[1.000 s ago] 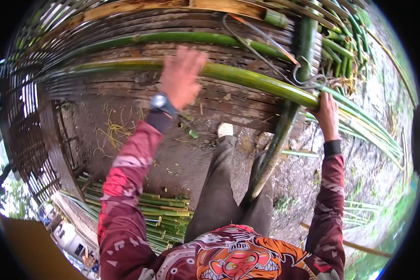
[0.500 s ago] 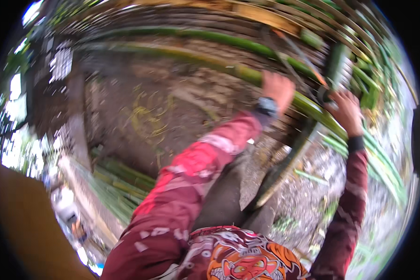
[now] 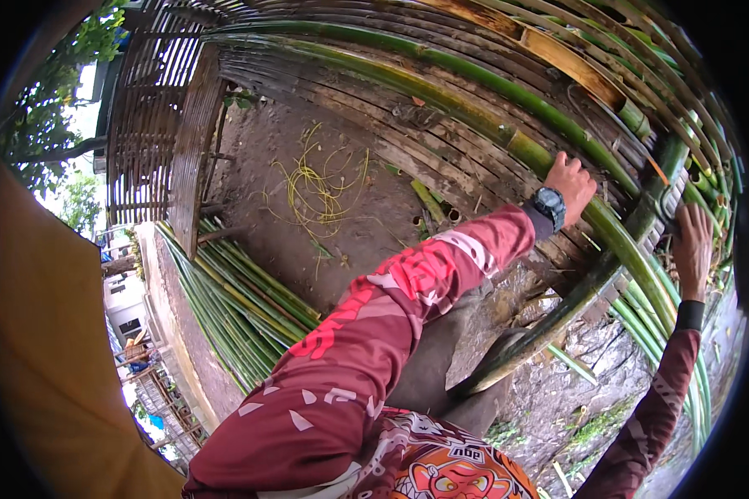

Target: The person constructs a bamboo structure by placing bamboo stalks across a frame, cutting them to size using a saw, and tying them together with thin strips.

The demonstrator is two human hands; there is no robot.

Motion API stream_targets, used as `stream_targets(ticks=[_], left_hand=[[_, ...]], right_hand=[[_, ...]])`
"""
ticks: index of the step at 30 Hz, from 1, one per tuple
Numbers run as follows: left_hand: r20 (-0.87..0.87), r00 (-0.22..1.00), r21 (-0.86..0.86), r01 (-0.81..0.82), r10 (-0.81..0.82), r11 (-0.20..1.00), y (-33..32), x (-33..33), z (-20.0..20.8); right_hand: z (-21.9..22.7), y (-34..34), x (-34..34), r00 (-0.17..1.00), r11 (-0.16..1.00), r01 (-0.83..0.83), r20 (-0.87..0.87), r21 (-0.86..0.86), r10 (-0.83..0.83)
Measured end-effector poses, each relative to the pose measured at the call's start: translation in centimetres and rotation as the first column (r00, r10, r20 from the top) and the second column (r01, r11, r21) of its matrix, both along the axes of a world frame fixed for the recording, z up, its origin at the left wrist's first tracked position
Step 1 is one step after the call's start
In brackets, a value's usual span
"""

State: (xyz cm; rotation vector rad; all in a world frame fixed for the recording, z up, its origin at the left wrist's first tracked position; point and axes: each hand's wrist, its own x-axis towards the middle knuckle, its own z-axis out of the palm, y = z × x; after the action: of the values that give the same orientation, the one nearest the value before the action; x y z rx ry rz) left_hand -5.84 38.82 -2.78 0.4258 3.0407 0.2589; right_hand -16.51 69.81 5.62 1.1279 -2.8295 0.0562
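My left hand [image 3: 569, 190], with a watch at its wrist, is closed over the top of a long green-yellow bamboo pole [image 3: 466, 110]. To the right, beyond a thick bamboo crosspiece [image 3: 562, 314], my right hand [image 3: 692, 248] is closed around the dark handle of what looks like a hacksaw [image 3: 658, 172]. An orange part and thin frame of the saw extend up and left from the hand. Its blade is hard to make out. The pole passes over the crosspiece between my hands, its right end bending down beside the right forearm.
A second green pole [image 3: 508, 83] lies behind on dark bamboo slats [image 3: 349, 104]. Yellow strapping [image 3: 323, 193] lies tangled on the ground. At left, a bundle of bamboo poles [image 3: 233, 308] lies near a slatted panel [image 3: 154, 116]. Green bamboo strips [image 3: 641, 320] lie at right.
The view has turned and steadied, so the hands and poles appear farther right. My left hand still grips the pole, and my right hand remains at the saw handle.
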Motion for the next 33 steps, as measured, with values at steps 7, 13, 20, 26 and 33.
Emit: stream_targets(ticks=[7, 13, 20, 26, 33], left_hand=[[0.315, 0.943, 0.025, 0.107, -0.109, 0.994, -1.0, -3.5, 1.5], [0.316, 0.932, 0.094, 0.156, -0.179, 0.983, -1.3, -8.2, 1.6], [0.326, 0.937, 0.087, 0.103, -0.126, 0.991, -3.7, -9.5, 3.4], [0.269, 0.948, 0.019, 0.169, -0.168, 0.985, -0.8, -9.1, 2.4], [0.304, 0.943, -0.057, 0.161, -0.137, 0.985, -0.5, -9.4, 3.0]], right_hand=[[-0.3, 7.7, 5.7, 0.948, 0.926, 0.298, 0.188, -0.23, -0.258], [3.7, 10.0, 18.6, 0.545, -0.134, 0.824, 0.835, -0.55, -0.074], [10.8, -6.9, 29.3, 0.421, -0.256, 0.83, 0.857, -0.496, -0.297], [8.9, -11.6, 32.1, 0.397, -0.244, 0.821, 0.823, -0.516, -0.407], [5.1, -14.3, 30.5, 0.38, -0.255, 0.838, 0.851, -0.482, -0.362]])
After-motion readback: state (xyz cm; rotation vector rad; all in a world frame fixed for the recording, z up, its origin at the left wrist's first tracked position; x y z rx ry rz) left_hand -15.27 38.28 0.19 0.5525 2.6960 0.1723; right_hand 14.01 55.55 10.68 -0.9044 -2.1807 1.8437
